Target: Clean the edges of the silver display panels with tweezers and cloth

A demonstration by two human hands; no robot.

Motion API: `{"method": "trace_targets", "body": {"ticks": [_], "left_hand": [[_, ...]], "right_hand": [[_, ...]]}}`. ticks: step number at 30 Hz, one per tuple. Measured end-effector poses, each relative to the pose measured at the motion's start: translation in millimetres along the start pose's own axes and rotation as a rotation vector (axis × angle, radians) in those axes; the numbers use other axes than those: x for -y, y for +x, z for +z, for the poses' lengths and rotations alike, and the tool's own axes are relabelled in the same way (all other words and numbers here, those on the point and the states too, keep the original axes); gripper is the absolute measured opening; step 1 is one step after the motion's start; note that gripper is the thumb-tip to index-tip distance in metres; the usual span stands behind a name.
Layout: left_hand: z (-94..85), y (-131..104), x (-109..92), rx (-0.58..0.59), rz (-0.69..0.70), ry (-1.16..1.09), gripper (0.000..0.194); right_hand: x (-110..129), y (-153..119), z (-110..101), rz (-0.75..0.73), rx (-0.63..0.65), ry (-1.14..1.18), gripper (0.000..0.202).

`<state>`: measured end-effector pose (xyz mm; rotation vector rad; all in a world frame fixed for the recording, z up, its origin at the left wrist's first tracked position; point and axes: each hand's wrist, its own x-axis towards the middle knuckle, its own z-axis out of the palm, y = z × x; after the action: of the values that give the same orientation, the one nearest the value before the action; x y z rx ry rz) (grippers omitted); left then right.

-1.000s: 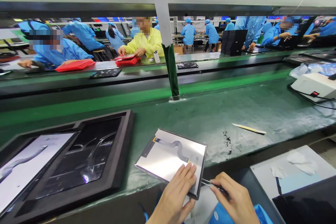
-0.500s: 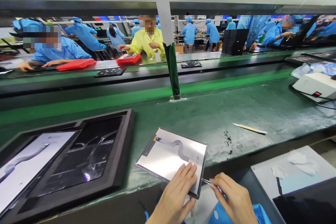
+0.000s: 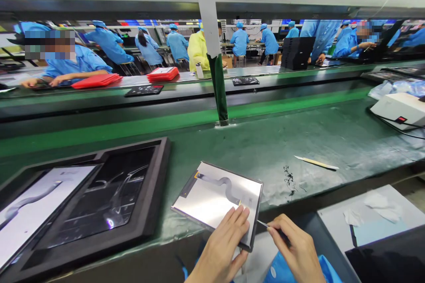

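A display panel (image 3: 212,199) with a silvery back, a dark rim and a curved grey flex cable (image 3: 226,182) lies at the bench's front edge, its near corner jutting out. My left hand (image 3: 227,243) holds that corner, fingers laid over the back and thumb at the lower edge. In my right hand (image 3: 294,247) is a pair of tweezers (image 3: 263,223) with a thin metal tip and a dark handle, partly hidden by the fingers. Their tip points at the panel's right edge; whether it touches cannot be told.
A black foam tray (image 3: 162,172) with another panel and a dark glass sheet stands at left. A pale-handled blade (image 3: 315,162) and dark scraps (image 3: 288,181) lie to the right. A post (image 3: 217,88) rises behind, with a conveyor and people beyond.
The tweezers and my right hand have shifted slightly up and right along the panel's edge. My left hand and the panel stay put. The person in yellow has moved behind the post.
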<state>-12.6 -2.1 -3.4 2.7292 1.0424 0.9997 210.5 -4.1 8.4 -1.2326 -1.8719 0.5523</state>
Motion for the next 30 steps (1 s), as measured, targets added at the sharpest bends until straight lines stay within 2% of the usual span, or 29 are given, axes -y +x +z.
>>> {"method": "trace_targets", "body": {"ticks": [9,19,30], "left_hand": [[-0.1,-1,1,0.003,-0.002,-0.003,0.050],[0.7,-1,1,-0.007,0.007,0.000,0.052],[0.0,0,1,-0.027,0.021,-0.008,0.053]], "right_hand": [[4,6,-1,0.142,-0.029,0.136,0.028],[5,16,-7,0.174,-0.121,0.193,0.029],[1,33,-27,0.212,-0.207,0.135,0.034]]}}
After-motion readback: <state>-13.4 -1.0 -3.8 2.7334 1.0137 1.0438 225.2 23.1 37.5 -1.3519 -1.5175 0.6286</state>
